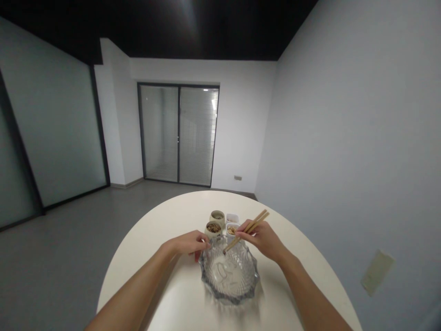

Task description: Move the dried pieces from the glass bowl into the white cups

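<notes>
A clear glass bowl (229, 301) with a scalloped rim and cut pattern stands on the table. My left hand (189, 242) is at its far left edge, fingers curled against the rim. Something red (197, 256) shows partly beneath that hand; its kind is hidden. In my right hand (263, 238) is a pair of wooden chopsticks (253, 224), closed in the fingers and slanting down over the bowl. At their tips, above the bowl's inside, is a small dark spot, too small to name.
Behind the bowl stand two round beige pots, one with brown dried pieces (213, 227) and one farther back (217, 215). Beside them are two small white containers, the nearer holding pale-yellow pieces (231, 230). The round white table (155, 225) has a wall (344, 138) on its right.
</notes>
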### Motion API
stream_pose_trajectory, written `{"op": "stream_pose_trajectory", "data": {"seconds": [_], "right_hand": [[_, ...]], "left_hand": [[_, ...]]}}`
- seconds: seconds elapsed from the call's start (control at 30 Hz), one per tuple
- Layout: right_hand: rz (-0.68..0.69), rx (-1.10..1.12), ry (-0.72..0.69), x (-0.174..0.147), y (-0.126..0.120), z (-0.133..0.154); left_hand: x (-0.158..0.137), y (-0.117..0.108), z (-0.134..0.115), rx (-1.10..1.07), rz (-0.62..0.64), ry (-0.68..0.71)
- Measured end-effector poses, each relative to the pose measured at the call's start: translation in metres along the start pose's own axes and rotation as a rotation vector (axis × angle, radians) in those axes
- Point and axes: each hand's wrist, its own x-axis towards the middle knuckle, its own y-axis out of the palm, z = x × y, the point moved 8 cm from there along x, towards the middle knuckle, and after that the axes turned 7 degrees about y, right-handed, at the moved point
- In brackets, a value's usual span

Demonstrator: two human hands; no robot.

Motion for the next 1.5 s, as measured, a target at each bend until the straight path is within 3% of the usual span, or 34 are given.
{"op": "stream_pose_trajectory", "data": {"seconds": [0.33,0.83,1.13,1.5], "right_hand": [[0.081,-0.099,-0.061,-0.001,0.019,0.007],[0.075,-0.056,-0.112,-0.004,0.013,0.015],[-0.001,-0.02,-0.145,-0.007,-0.003,0.023],[-0.225,0.055,-0.156,0.008,-0.017,0.002]], "left_hand": [[0.0,0.0,0.002,0.011,-0.007,-0.021],[0.0,0.0,0.006,0.041,-0.007,-0.04],[0.0,-0.004,0.002,0.039,-0.073,0.005],[0.006,-0.003,0.009,0.065,-0.112,0.002]]}}
